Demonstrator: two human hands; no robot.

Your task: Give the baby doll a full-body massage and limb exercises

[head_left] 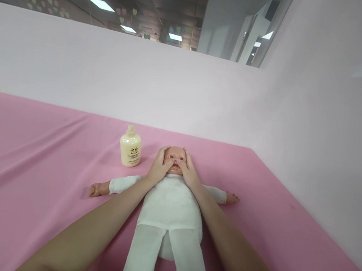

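Head view: we see the doll (171,205) on its back at lower centre of the frame, on the pink counter (52,156).
Long axis: we trace it from the head at centre down to the legs, cut off at the bottom edge; both arms spread sideways.
Left hand (159,166): we have it curved along the frame-left side of the doll's head, thumb on the face.
Right hand (190,170): we mirror that on the frame-right side; both grips are closed around the head, how firmly we cannot tell.
Bottle (130,151): we see it upright, left of centre, nearer our left hand, touching neither.
In the way: our forearms partly cover the doll's sleeves; the white wall (116,77) rises behind.
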